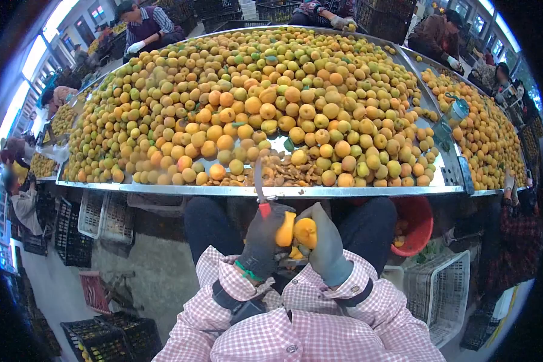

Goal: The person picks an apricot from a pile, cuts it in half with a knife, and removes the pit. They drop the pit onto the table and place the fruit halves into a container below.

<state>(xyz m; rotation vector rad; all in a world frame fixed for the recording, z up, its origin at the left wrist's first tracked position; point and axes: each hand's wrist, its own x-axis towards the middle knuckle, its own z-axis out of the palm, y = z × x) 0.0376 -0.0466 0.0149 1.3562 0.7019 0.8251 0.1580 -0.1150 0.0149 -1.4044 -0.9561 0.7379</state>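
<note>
My left hand point(263, 239), in a dark glove, is closed around a knife with a red handle point(264, 210); its blade point(259, 181) points up toward the table edge. The same hand holds an orange fruit half point(286, 230). My right hand point(328, 244), in a grey-green glove, is wrapped round another cut fruit piece point(306, 231), with its cut face showing. Both hands are close together above my lap. In front of them, a large heap of yellow-orange fruit point(247, 102) covers the metal table, with brown pit scraps point(283, 172) near its front edge.
The metal table rim point(356, 191) runs just beyond my hands. A red basin point(417, 224) stands at right, beside a white crate point(437, 289). Black crates point(111, 338) are at lower left. A bottle point(457, 111) lies at the right table border. Several people work around the tables.
</note>
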